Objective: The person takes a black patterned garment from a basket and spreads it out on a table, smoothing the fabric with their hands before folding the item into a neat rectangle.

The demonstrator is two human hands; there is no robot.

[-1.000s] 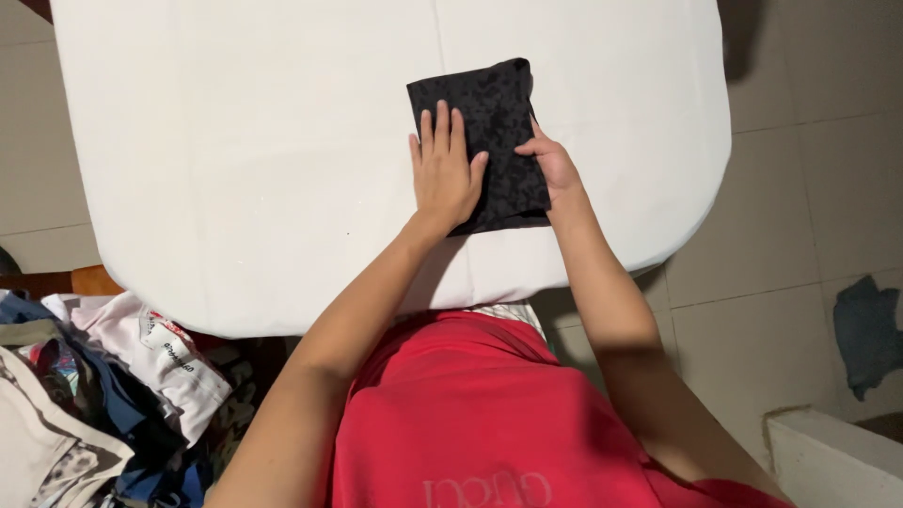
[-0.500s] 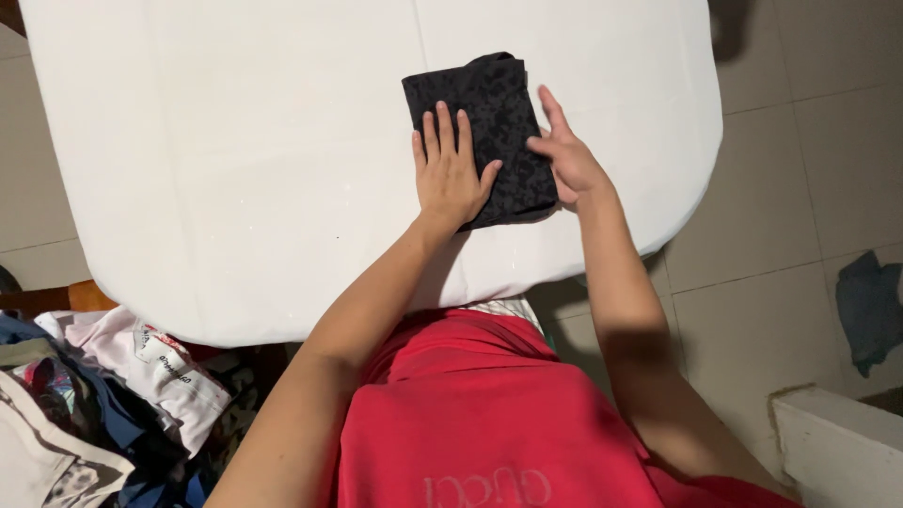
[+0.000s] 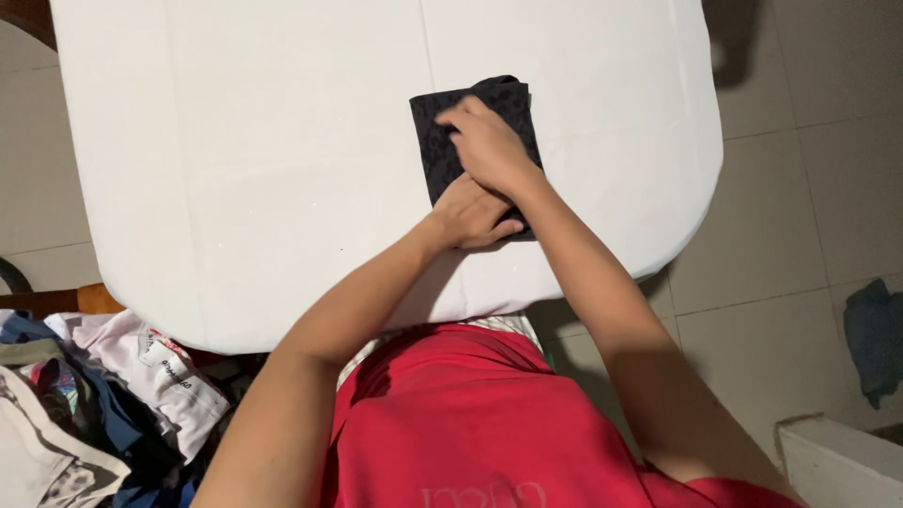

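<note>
1. Pale tiled floor [image 3: 809,188] surrounds the wide white cloth-covered desk with rounded corners [image 3: 235,169], which fills most of the head view; its near edge runs just in front of the person's red shirt [image 3: 470,423].
2. Heaped at the lower left, beside the desk and well apart from the hands, is a pile of mixed loose clothes, white, blue and patterned [image 3: 85,395]. A dark blue-grey rag [image 3: 875,339] lies on the tiles at far right.
3. On the desk, right of centre and near the front edge, lies the folded black patterned cloth, a small rectangle [image 3: 435,150]. Its long axis runs away from the person, tilted slightly to the left at the far end.
4. The right hand [image 3: 489,146] sits on top of the cloth's middle and far part, fingers curled and pressing down toward the far left corner; whether they pinch a layer cannot be told.
5. The left hand [image 3: 470,216] is at the cloth's near end, partly under the right wrist, fingers bent against the near edge; its grip is hidden. The right hand is the nearer to the far edge, the left to the near edge.
</note>
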